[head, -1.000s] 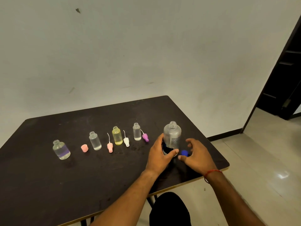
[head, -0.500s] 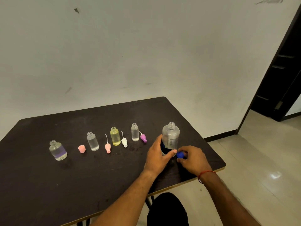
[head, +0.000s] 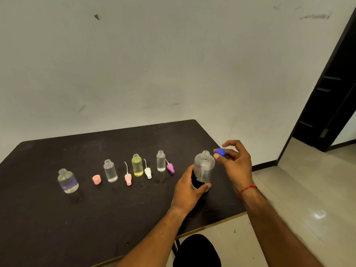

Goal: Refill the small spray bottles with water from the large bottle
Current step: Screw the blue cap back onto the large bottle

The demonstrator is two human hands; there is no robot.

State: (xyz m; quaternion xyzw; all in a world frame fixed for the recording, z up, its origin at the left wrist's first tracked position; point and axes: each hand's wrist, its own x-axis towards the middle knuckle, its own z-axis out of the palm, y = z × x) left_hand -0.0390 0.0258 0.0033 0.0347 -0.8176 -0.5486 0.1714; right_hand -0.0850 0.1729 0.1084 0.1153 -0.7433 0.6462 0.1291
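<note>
From the head view, the large bottle stands upright near the right end of the dark worktop, its mouth uncovered. The left hand wraps around its lower part. The right hand is raised just right of the bottle's neck and pinches a blue cap between thumb and fingers. To the left, four small bottles stand in a row, all open: one round, one clear, one yellow, one slim. Pink, white and purple spray tops lie between them.
</note>
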